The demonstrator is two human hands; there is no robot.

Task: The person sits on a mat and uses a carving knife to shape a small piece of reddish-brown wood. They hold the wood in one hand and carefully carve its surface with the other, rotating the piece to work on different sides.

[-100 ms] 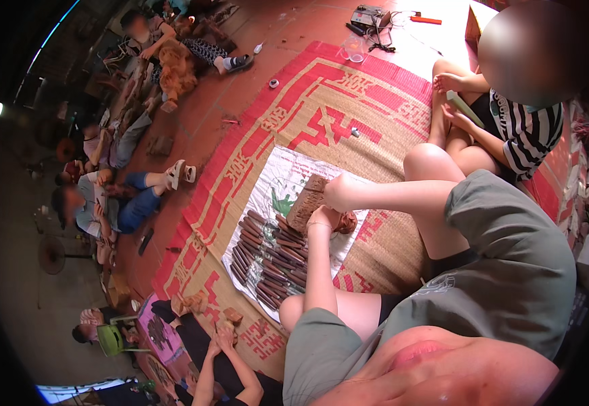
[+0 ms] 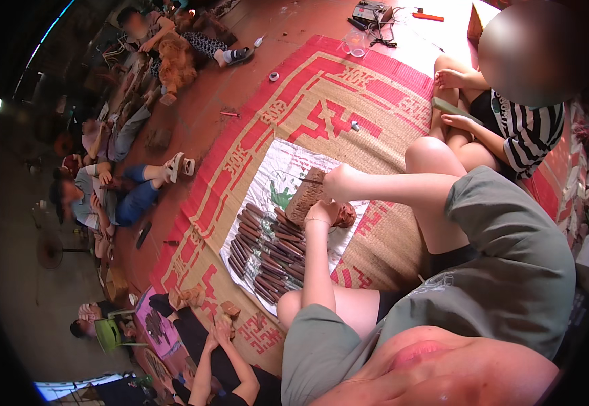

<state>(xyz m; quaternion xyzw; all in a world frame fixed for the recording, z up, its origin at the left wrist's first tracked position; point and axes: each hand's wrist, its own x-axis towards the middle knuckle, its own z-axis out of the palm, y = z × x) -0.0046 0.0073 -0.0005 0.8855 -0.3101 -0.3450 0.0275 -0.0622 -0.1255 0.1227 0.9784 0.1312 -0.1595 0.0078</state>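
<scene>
A brown wooden block [image 2: 302, 197] with a carved surface stands on a white printed sack [image 2: 283, 150]. My left hand [image 2: 323, 212] is closed at the near side of the block, its fingers partly hidden. Closed above the block's right end is my right hand [image 2: 340, 183], with a thin dark carving tool [image 2: 310, 181] poking out leftward over the wood. Just right of my left hand lies a rounded reddish-brown carved wooden piece [image 2: 346, 215]. Rows of carving chisels [image 2: 271, 254] with brown handles cover the near left of the sack.
A red and tan woven mat [image 2: 389, 162] lies under the sack. At the right sits a person in a striped shirt [image 2: 528, 135], holding a pale green object. Another person's hands [image 2: 221, 331] are at the lower left. Power supply and cables [image 2: 376, 20] lie at the back.
The view has shifted slightly. The thin tool now shows beyond my right hand, over the block. The striped-shirt person's pale green object has tilted flatter.
</scene>
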